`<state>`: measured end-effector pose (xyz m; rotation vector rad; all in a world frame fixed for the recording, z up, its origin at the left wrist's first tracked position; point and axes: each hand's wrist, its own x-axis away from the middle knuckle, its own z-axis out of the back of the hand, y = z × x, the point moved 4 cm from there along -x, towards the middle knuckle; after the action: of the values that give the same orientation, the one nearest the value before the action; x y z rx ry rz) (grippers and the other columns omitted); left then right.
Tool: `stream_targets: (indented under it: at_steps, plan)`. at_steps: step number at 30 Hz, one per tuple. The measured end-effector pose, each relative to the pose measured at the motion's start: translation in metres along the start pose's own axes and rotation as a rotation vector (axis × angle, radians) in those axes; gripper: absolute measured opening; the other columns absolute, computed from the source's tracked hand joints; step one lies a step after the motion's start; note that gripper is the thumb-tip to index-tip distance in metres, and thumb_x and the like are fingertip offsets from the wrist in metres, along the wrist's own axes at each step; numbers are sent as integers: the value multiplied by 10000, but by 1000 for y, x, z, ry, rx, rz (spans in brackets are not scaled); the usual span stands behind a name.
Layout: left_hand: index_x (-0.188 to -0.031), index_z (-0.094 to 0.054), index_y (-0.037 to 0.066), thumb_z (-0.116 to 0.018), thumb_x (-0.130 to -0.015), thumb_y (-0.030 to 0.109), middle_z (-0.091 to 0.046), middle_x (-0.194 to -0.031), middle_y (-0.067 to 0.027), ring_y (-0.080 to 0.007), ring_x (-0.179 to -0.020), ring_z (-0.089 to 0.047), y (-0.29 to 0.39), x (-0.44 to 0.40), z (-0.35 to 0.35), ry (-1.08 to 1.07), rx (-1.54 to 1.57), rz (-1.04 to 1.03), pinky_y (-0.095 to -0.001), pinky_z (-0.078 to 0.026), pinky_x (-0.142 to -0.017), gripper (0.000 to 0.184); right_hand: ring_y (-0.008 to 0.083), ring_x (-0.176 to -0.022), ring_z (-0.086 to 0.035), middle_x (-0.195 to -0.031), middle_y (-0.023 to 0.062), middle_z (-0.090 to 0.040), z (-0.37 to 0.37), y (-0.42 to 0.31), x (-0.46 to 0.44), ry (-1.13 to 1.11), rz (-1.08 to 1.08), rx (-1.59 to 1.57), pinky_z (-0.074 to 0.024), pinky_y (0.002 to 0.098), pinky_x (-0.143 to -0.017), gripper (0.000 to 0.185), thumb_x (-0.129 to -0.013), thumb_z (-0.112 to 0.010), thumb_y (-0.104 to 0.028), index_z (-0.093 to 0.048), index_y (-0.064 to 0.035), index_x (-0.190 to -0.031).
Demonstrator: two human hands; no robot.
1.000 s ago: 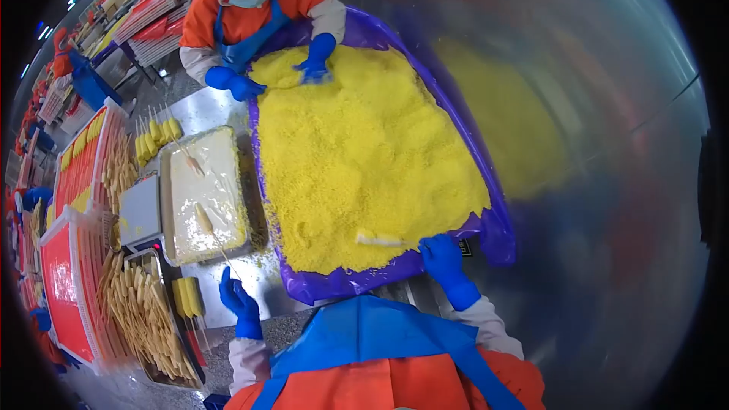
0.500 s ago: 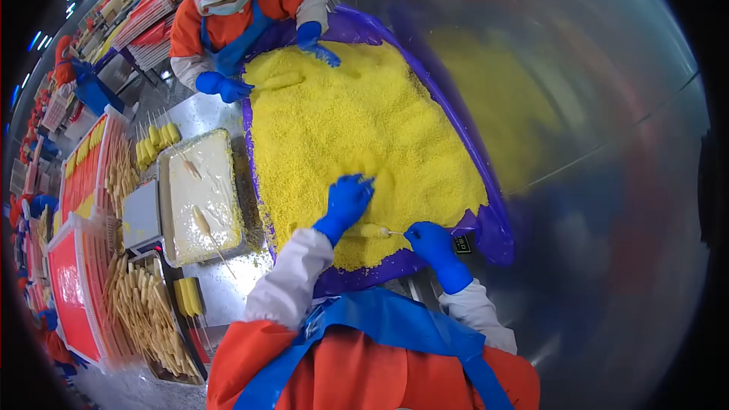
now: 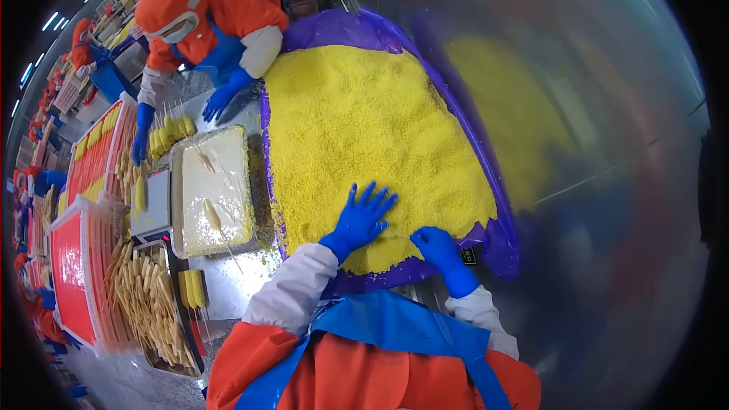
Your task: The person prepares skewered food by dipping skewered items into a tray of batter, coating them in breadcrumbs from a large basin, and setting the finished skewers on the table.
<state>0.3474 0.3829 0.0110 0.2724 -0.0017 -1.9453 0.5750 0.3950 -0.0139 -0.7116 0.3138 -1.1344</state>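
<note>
My left hand [image 3: 361, 216], in a blue glove, lies palm down with fingers spread on a bed of yellow crumbs [image 3: 364, 121]. Pinched in my right hand [image 3: 438, 249] is the end of a thin skewer [image 3: 398, 235], which runs left towards the crumbs under my left hand. Whatever food sits on that skewer is hidden by crumbs and the left palm. A purple plastic sheet [image 3: 334, 33] lines the edges of the crumb heap.
Left of the crumbs stands a tray of pale batter [image 3: 235, 152] holding skewered pieces, one a skewered sausage-like piece [image 3: 212, 214]. Beyond are a tray of bare skewered pieces [image 3: 152, 304], yellow coated skewers [image 3: 193, 288] and stacked red-and-white racks [image 3: 76, 273]. A co-worker [image 3: 205, 30] reaches over the table.
My left hand has opened flat over the skewered piece, which has gone from sight. My right hand keeps its pinch. The co-worker's hands have left the crumbs for the coated skewers at the left.
</note>
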Motion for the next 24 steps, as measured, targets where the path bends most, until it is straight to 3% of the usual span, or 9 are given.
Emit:
stream_targets:
  at_steps: [2, 5, 9, 10, 13, 14, 18, 22, 24]
  plan:
    - [-1520, -284, 229, -457, -935, 458, -323, -1550, -52, -297, -1454, -233, 2, 6, 5, 39, -5, 15, -595, -114, -1164, 651, 300, -721, -661, -800, 152, -679, 9, -9, 0, -44, 47, -80, -501, 398, -647, 295, -831, -694, -341, -710, -50, -877]
    - [-1519, -283, 199, -476, -919, 474, -299, -1558, -80, -308, -1447, -247, 37, 40, 5, -172, 241, -502, -564, -126, -1172, 688, 278, -722, -668, -802, 152, -681, -5, 9, 18, -181, 60, -45, -506, 388, -652, 306, -839, -693, -341, -704, -37, -870]
    - [-1511, -293, 134, -528, -899, 467, -313, -1549, -103, -293, -1446, -260, 1, -22, 15, 69, 85, -60, -550, -142, -1175, 735, 246, -735, -672, -803, 149, -683, -1, -2, 0, -46, 2, -42, -502, 383, -663, 313, -829, -706, -338, -699, -26, -863]
    - [-1511, -293, 134, -528, -899, 467, -313, -1549, -103, -293, -1446, -260, 2, -20, 13, 72, 85, -65, -550, -142, -1175, 735, 239, -739, -670, -803, 149, -682, 2, -4, 3, -95, -17, -93, -496, 385, -662, 311, -829, -705, -334, -698, -24, -859]
    - [-1500, -329, 148, -510, -927, 467, -297, -1558, -103, -291, -1445, -264, 38, 26, -17, -220, 607, -579, -570, -134, -1169, 680, 272, -772, -675, -825, 145, -687, -5, 10, 15, -188, 15, -139, -503, 396, -682, 286, -834, -688, -326, -699, -41, -863]
    - [-1507, -317, 160, -494, -939, 440, -287, -1565, -102, -286, -1443, -271, 48, 31, 6, -155, 249, -704, -567, -138, -1169, 657, 312, -801, -681, -847, 141, -694, -13, 18, 21, -239, 46, -144, -516, 404, -704, 264, -839, -671, -320, -702, -60, -870]
    - [-1501, -321, 133, -526, -902, 460, -313, -1551, -110, -293, -1448, -256, 16, -38, 16, 53, 150, -219, -571, -119, -1168, 713, 265, -841, -692, -870, 165, -699, 2, -4, -2, -4, 33, -167, -515, 378, -737, 253, -829, -701, -262, -705, -27, -922]
    - [-1486, -354, 147, -534, -919, 434, -298, -1563, -84, -272, -1462, -228, 50, 20, -8, -226, 479, -666, -527, -123, -1181, 661, 284, -840, -689, -865, 180, -687, -2, 3, 27, -205, 10, -74, -512, 387, -731, 237, -853, -666, -232, -697, -12, -936]
    - [-1494, -336, 142, -535, -918, 423, -289, -1567, -86, -277, -1464, -222, 44, 7, -17, -123, 337, -561, -529, -124, -1181, 671, 287, -846, -686, -889, 179, -687, -14, 3, 31, -229, -34, -157, -513, 393, -733, 231, -858, -654, -228, -702, -21, -948]
